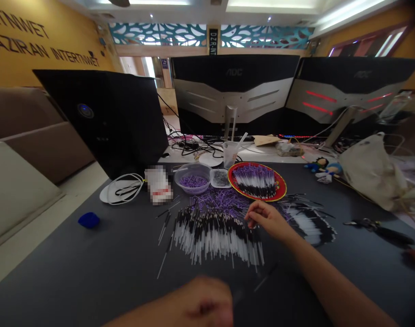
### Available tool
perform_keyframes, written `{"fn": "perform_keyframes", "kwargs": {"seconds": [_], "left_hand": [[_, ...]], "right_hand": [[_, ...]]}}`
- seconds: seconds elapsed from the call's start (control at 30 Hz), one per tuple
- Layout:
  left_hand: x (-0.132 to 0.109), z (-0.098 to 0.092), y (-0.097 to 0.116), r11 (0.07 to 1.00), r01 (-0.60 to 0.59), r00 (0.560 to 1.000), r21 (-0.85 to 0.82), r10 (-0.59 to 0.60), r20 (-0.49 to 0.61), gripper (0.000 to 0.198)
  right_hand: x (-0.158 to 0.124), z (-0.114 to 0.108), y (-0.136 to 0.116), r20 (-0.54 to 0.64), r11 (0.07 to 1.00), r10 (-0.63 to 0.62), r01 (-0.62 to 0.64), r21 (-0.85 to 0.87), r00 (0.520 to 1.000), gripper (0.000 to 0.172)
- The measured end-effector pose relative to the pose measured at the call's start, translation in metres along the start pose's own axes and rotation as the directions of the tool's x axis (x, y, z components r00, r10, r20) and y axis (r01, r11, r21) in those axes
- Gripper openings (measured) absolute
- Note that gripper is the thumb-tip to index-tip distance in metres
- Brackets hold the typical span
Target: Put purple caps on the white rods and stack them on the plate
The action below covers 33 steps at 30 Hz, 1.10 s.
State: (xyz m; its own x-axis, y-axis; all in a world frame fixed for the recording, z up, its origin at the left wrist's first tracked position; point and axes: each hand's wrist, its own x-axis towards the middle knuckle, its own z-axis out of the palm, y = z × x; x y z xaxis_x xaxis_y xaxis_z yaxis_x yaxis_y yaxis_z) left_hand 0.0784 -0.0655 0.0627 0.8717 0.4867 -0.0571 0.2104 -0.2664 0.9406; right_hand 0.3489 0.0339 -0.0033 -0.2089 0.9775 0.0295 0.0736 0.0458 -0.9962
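My right hand hovers at the right end of a broad pile of thin black-and-white sticks. Its fingers are curled together; whatever they pinch, if anything, is too small to see. Blurred by motion, my left hand is low in front of that pile, and its fingers do not show clearly. Loose purple pieces lie just behind the sticks. More fill a clear round bowl. A red plate holds sticks with purple ends. To the right of my right hand is another stick pile.
A small white container of grey bits stands between bowl and plate. Behind are a plastic cup, cables and monitors. A black computer case and blue object are left; pliers and a plastic bag are right.
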Motion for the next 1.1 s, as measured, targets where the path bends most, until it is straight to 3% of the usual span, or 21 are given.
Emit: {"fn": "perform_keyframes", "kwargs": {"seconds": [0.07,0.1,0.17,0.27,0.37,0.47,0.53,0.8,1.1], "left_hand": [[0.008,-0.017,-0.013,0.97,0.088,0.937,0.225,-0.005,-0.348,0.037],[0.013,-0.025,-0.021,0.946,0.119,0.896,0.3,0.027,-0.443,0.035],[0.022,-0.04,-0.037,0.913,0.147,0.857,0.381,0.074,-0.509,0.028],[0.035,-0.053,-0.061,0.889,0.124,0.849,0.442,0.135,-0.51,0.039],[0.041,-0.054,-0.082,0.864,0.14,0.836,0.483,0.159,-0.526,0.05],[0.038,-0.051,-0.098,0.769,0.156,0.888,0.62,0.166,-0.43,0.044],[0.036,-0.051,-0.105,0.731,0.159,0.89,0.663,0.185,-0.417,0.043],[0.036,-0.056,-0.116,0.75,0.067,0.841,0.658,0.312,-0.442,0.037],[0.036,-0.05,-0.113,0.742,0.118,0.845,0.66,0.275,-0.46,0.037]], "right_hand": [[0.0,0.0,-0.012,-0.073,0.999,-0.029,0.031,0.019,0.997,0.026],[0.0,0.001,-0.02,-0.113,0.999,-0.04,0.044,0.029,0.993,0.027],[0.0,0.007,-0.035,-0.181,0.997,-0.049,0.06,0.052,0.982,0.03],[0.003,0.024,-0.049,-0.216,0.993,-0.039,0.062,0.1,0.976,0.035],[0.009,0.042,-0.042,-0.264,0.981,-0.066,0.112,0.16,0.962,0.037],[0.013,0.051,-0.023,-0.273,0.978,-0.072,0.121,0.168,0.959,0.034],[0.012,0.052,-0.012,-0.207,0.979,-0.06,0.098,0.178,0.976,0.03],[0.005,0.057,-0.009,-0.078,0.97,-0.054,0.071,0.233,0.995,0.022],[-0.003,0.065,-0.016,-0.132,0.982,-0.123,0.139,0.126,0.984,0.025]]}}
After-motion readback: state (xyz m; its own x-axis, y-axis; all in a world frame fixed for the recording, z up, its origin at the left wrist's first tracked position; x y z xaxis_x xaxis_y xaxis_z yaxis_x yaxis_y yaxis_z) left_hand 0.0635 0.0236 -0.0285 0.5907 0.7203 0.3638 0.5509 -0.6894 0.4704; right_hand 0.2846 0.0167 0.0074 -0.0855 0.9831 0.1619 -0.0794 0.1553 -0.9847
